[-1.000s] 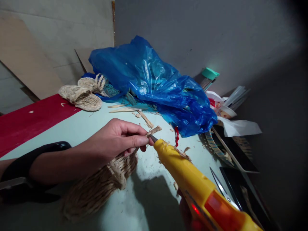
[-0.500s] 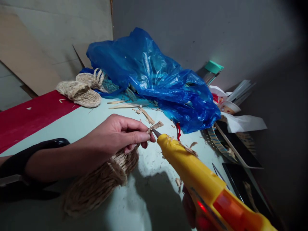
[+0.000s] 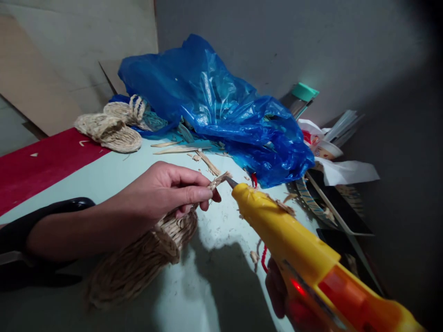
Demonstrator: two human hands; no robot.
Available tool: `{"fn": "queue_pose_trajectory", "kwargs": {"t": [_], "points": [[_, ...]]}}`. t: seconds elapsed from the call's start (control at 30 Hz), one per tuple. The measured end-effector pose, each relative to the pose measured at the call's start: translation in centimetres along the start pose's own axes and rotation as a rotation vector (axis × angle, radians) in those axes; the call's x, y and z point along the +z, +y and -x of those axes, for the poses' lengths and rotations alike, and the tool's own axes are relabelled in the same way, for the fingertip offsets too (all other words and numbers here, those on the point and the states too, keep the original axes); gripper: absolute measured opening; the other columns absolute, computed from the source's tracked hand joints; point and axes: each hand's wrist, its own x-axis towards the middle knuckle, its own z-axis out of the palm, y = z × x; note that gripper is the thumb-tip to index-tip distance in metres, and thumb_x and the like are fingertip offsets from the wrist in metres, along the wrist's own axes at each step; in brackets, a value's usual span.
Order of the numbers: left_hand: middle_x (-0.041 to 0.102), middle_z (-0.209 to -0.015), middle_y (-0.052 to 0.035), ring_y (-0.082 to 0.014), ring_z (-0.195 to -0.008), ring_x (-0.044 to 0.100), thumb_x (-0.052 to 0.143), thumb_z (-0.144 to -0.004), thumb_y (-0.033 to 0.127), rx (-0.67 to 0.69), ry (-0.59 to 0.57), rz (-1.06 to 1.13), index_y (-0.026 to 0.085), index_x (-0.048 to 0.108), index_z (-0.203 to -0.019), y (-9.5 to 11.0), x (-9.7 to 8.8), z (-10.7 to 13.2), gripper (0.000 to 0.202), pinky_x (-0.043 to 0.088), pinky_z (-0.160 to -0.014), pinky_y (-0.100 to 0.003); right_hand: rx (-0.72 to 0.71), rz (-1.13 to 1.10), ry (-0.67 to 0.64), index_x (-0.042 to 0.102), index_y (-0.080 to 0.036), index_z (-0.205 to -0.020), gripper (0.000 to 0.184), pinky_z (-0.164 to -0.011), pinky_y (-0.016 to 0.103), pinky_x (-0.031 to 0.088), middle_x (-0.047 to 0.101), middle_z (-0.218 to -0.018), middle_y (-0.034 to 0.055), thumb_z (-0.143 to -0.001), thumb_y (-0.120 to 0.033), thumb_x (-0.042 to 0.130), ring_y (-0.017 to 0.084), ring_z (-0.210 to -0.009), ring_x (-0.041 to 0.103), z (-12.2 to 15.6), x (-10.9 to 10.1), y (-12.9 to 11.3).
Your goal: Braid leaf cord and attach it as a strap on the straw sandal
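My left hand [image 3: 180, 189] is closed, thumb against fingers, on a dry straw-coloured fibre strip [image 3: 221, 179] whose free end sticks out to the right. Under that hand lies a braided straw slipper [image 3: 138, 265], partly covered by the hand and wrist. My right hand [image 3: 277, 290], mostly hidden at the bottom, is wrapped round a yellow hot glue gun [image 3: 287, 240] with a red light lit on its side. The metal tip of the gun is close to the strip's end; whether they touch I cannot tell. Dry scraps cling to the gun's nose.
A crumpled blue plastic bag [image 3: 214, 97] fills the back. Two paler woven slippers [image 3: 114, 133] sit at the left by a red sheet [image 3: 44, 161]. Fibre scraps [image 3: 183, 149] litter the pale table. Right of it are a woven basket [image 3: 309, 200] and white paper [image 3: 346, 171].
The glue gun's tip has shifted right, from beside my left fingertips out to the strip's end. My left hand keeps its pinch. The whole view has drifted slightly.
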Motion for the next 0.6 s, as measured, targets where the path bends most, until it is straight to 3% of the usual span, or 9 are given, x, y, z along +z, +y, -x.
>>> {"fn": "queue_pose_trajectory", "kwargs": {"t": [0.07, 0.17, 0.4, 0.53, 0.6], "points": [[0.064, -0.061, 0.0008, -0.0065, -0.049, 0.042, 0.073, -0.078, 0.026, 0.014, 0.0, -0.006, 0.019, 0.077, -0.07, -0.1, 0.0, -0.1, 0.012, 0.033, -0.043, -0.015, 0.002, -0.012, 0.011, 0.063, -0.025, -0.087, 0.033, -0.034, 0.019, 0.039, 0.05, -0.058, -0.0039, -0.098, -0.052, 0.049, 0.007, -0.04, 0.043, 0.0, 0.1, 1.8], [0.063, -0.06, 0.0008, -0.0071, -0.049, 0.043, 0.074, -0.077, 0.029, 0.041, -0.005, -0.016, 0.019, 0.077, -0.07, -0.5, -0.1, -0.2, 0.012, 0.034, -0.042, -0.016, 0.019, -0.021, 0.023, 0.059, -0.028, -0.081, 0.043, -0.025, 0.021, 0.027, 0.037, -0.05, -0.0045, -0.095, -0.065, 0.042, 0.008, -0.033, 0.035, 0.2, 0.1, 3.7], [0.064, -0.06, 0.0014, -0.0055, -0.047, 0.043, 0.075, -0.077, 0.03, 0.057, -0.053, -0.006, 0.021, 0.078, -0.071, -0.7, -0.4, -0.6, 0.012, 0.033, -0.041, -0.014, 0.055, -0.027, 0.035, 0.057, -0.029, -0.086, 0.046, -0.025, 0.02, 0.029, 0.032, -0.052, -0.006, -0.094, -0.07, 0.037, 0.007, -0.032, 0.031, 1.5, -0.4, 4.6], [0.064, -0.06, 0.0019, -0.0046, -0.046, 0.043, 0.076, -0.078, 0.029, 0.052, -0.052, -0.005, 0.021, 0.078, -0.07, -0.8, -0.5, -0.6, 0.011, 0.034, -0.041, -0.013, 0.058, -0.017, 0.017, 0.057, -0.03, -0.09, 0.035, -0.026, 0.02, 0.031, 0.036, -0.052, -0.006, -0.098, -0.06, 0.041, 0.008, -0.033, 0.033, 1.9, -0.3, 5.4], [0.064, -0.06, 0.0019, -0.0045, -0.046, 0.043, 0.075, -0.078, 0.029, 0.052, -0.044, -0.001, 0.021, 0.077, -0.069, -0.8, -0.6, -0.6, 0.013, 0.034, -0.041, -0.013, 0.047, -0.006, 0.006, 0.06, -0.028, -0.094, 0.03, -0.031, 0.02, 0.037, 0.046, -0.056, -0.0046, -0.101, -0.052, 0.042, 0.008, -0.037, 0.039, 2.2, -0.4, 5.5]]}}
